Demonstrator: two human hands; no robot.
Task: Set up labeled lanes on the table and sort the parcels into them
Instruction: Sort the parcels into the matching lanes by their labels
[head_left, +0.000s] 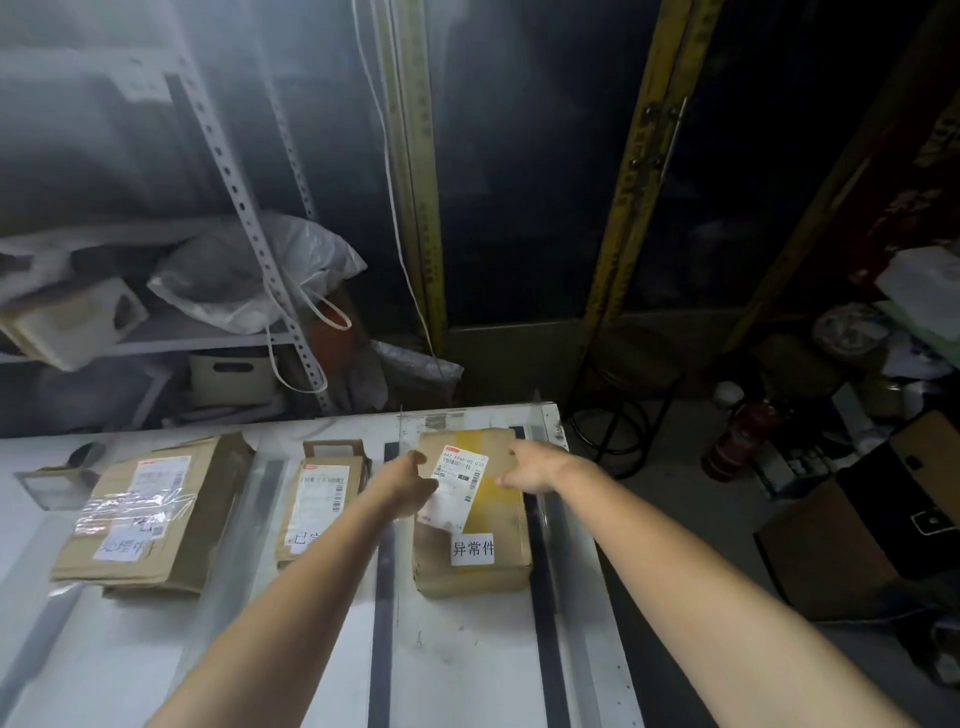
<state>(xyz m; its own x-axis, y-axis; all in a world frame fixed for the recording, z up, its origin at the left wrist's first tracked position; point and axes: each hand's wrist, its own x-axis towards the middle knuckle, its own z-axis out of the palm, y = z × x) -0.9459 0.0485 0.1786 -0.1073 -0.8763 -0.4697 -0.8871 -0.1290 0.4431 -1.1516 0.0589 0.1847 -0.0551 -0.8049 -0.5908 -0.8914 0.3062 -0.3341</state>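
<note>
Left hand (410, 480), right hand (530, 465) hold parcel (498, 514) lengthwise away.

Counts out as three cardboard parcels (150, 509) (322, 499) (431, 566), three white labels (122, 545) (304, 538) (472, 548), four dark tape strips (31, 660) (270, 483) (384, 597) (543, 571), two hands (410, 483) (530, 467) and one table (467, 665).

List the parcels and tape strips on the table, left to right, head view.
Large taped parcel → narrow middle parcel → black tape strip → right parcel → second black tape strip
</note>
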